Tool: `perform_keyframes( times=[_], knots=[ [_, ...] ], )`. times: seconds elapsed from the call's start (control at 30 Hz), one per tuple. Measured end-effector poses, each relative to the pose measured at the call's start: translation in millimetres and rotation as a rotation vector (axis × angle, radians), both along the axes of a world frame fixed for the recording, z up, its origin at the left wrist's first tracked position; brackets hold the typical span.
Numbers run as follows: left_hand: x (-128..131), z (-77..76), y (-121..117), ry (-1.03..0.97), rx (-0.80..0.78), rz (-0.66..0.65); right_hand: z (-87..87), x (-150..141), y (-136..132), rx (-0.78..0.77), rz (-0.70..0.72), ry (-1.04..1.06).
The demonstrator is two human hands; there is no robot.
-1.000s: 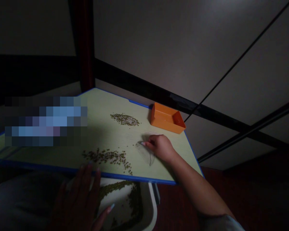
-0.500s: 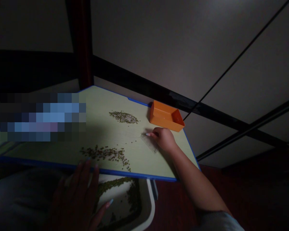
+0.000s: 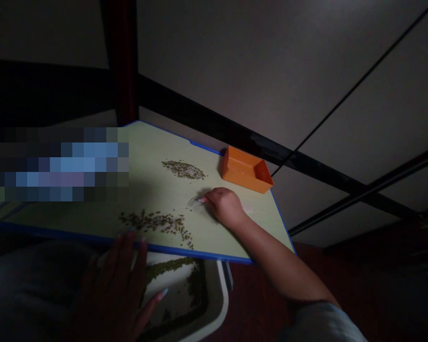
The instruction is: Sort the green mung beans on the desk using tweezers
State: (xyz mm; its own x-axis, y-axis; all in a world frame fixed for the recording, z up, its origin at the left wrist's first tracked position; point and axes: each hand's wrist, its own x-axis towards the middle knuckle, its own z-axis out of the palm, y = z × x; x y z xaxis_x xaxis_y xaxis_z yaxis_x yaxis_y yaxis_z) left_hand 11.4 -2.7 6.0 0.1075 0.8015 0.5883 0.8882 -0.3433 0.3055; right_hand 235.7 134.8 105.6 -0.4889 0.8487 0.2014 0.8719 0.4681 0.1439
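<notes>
My right hand (image 3: 224, 206) is closed in a pinch on a thin see-through piece (image 3: 194, 202), low over the tabletop (image 3: 235, 242). What kind of piece it is, I cannot make out. To the left of that hand lies a small pile of greenish-brown grains (image 3: 183, 169). A looser spread of darker grains (image 3: 153, 222) lies along the near edge. My left hand (image 3: 117, 280) is dim, its fingers outstretched at the blue table rim beside these grains. Its thumb reaches over a white tub (image 3: 225, 285) holding more green grains.
An orange open box (image 3: 246, 178) stands at the table's far right corner, by a pale panelled wall (image 3: 271, 71). A blurred-out blue patch (image 3: 89, 159) covers the table's left end. Dark red floor (image 3: 253, 294) shows below on the right.
My right hand has moved left across the tabletop with the see-through piece, away from the orange box. My left hand has stayed nearly in place.
</notes>
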Motion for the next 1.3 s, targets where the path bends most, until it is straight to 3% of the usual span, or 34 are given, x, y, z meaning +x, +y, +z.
perform_keyframes(
  times=[0.23,0.4,0.47,0.6,0.8,1.0,1.3],
  knots=[
    [-1,-0.3,-1,0.022,-0.024,0.004,4.4,6,-2,-0.002,0.266,-0.011],
    [0,0.0,-2,0.023,-0.018,0.006,6.1,12,-6,-0.078,0.297,0.133],
    [-1,-0.7,-1,0.028,-0.020,0.007,8.4,16,-8,-0.111,0.229,0.248],
    [-1,-2.2,0,0.036,-0.025,0.004,13.5,23,-8,-0.081,-0.112,0.388],
    [-2,-5.9,1,0.037,-0.008,0.007,14.7,16,-7,-0.023,-0.376,0.101],
    [-3,-5.3,2,0.047,0.029,-0.011,10.6,6,-8,-0.033,-0.372,-0.078],
    [-2,-5.5,1,0.036,0.015,0.002,10.1,3,-10,-0.064,-0.299,-0.109]
  ],
)
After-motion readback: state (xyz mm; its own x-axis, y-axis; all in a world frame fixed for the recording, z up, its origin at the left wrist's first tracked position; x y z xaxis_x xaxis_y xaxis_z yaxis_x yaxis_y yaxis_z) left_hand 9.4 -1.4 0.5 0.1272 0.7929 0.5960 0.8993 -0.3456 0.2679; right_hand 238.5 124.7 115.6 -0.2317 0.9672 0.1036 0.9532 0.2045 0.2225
